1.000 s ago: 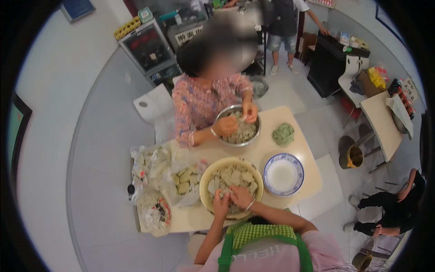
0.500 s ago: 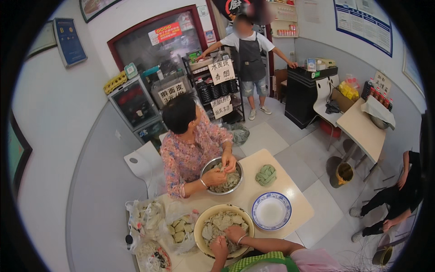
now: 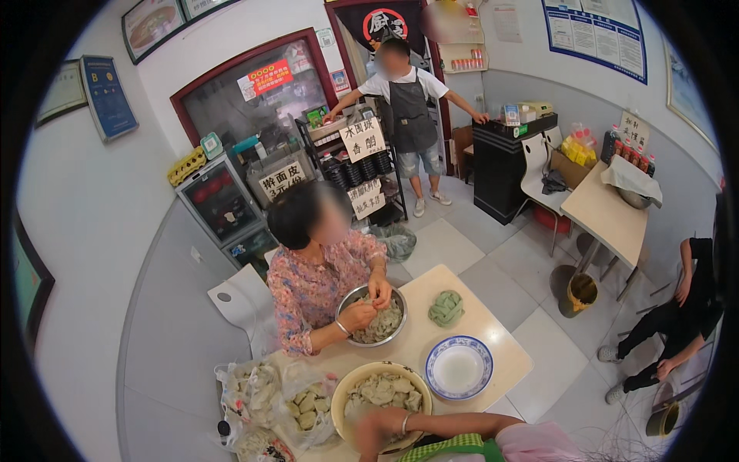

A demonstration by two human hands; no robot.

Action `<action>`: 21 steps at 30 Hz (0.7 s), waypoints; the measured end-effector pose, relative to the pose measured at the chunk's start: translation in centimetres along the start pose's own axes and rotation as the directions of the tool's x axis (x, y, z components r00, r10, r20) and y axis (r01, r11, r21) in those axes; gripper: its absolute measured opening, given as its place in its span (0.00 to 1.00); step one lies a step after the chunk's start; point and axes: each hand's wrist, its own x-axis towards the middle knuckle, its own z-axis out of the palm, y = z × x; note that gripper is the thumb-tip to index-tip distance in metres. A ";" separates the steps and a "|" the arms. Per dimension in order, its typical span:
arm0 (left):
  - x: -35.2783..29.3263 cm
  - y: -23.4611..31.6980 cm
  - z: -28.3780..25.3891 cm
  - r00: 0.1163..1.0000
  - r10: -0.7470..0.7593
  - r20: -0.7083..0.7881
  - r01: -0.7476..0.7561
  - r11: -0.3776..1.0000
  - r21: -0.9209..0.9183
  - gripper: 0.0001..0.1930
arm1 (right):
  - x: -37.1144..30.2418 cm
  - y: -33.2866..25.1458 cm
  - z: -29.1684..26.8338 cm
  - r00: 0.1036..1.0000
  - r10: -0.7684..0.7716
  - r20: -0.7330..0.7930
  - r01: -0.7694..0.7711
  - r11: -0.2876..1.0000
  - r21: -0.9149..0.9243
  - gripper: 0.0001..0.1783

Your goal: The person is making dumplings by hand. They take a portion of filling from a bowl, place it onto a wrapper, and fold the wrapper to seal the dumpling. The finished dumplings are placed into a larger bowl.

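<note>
Below me on the table stands a cream-yellow basin point(image 3: 336, 412) full of pale, grey-green torn pieces of food point(image 3: 385, 391). My right hand point(image 3: 387, 425), a light bracelet at its wrist, is over the near side of the basin. My left hand point(image 3: 367, 439) is close against it at the lower edge. Both hands are smeared, so their fingers and anything between them cannot be made out. Across the table a person in a flowered blouse pinches something small over a steel bowl point(image 3: 402, 323) of similar pieces.
A blue-rimmed white plate point(image 3: 459, 368) and a green braided bundle point(image 3: 446, 308) lie right of the bowls. Plastic bags of pale pieces point(image 3: 308, 404) crowd the left side. A person in a dark apron point(image 3: 413, 115) stands at the back; another sits at far right.
My hands have come together and moved down toward the basin's near edge. The view has shifted slightly. The person opposite has turned their head and raised their hands a little.
</note>
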 end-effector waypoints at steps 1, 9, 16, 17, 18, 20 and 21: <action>0.2 -0.6 -0.1 0.997 0.079 0.002 -0.079 0.990 0.118 0.16 | -1.4 -1.9 -1.7 0.997 0.078 0.027 -0.077 0.997 -0.025 0.17; -0.9 1.6 1.5 0.931 0.363 -0.040 -0.336 0.894 0.295 0.13 | -1.4 0.6 -1.4 0.962 0.273 0.021 -0.182 0.580 0.794 0.15; -0.1 -0.6 0.7 0.831 0.520 0.198 -0.536 0.651 0.538 0.17 | -0.4 2.6 -0.7 0.859 0.226 -0.459 -0.181 0.973 0.140 0.17; 0.0 -1.2 0.9 0.723 0.618 0.308 -0.614 0.371 0.697 0.17 | -0.3 2.9 -0.5 0.875 0.264 -0.407 -0.246 0.964 0.098 0.16; 0.1 -1.8 1.3 0.741 0.614 0.274 -0.587 0.393 0.708 0.16 | 0.0 3.0 -0.4 0.884 0.305 -0.356 -0.307 0.950 0.052 0.15; 0.3 -3.8 1.6 0.778 0.598 0.193 -0.517 0.436 0.737 0.15 | -0.4 1.6 -1.0 0.908 0.271 -0.320 -0.283 0.959 0.007 0.14; 0.5 -5.0 1.3 0.811 0.568 0.139 -0.496 0.543 0.678 0.16 | -0.6 0.6 -1.1 0.925 0.189 -0.330 -0.198 0.980 0.007 0.14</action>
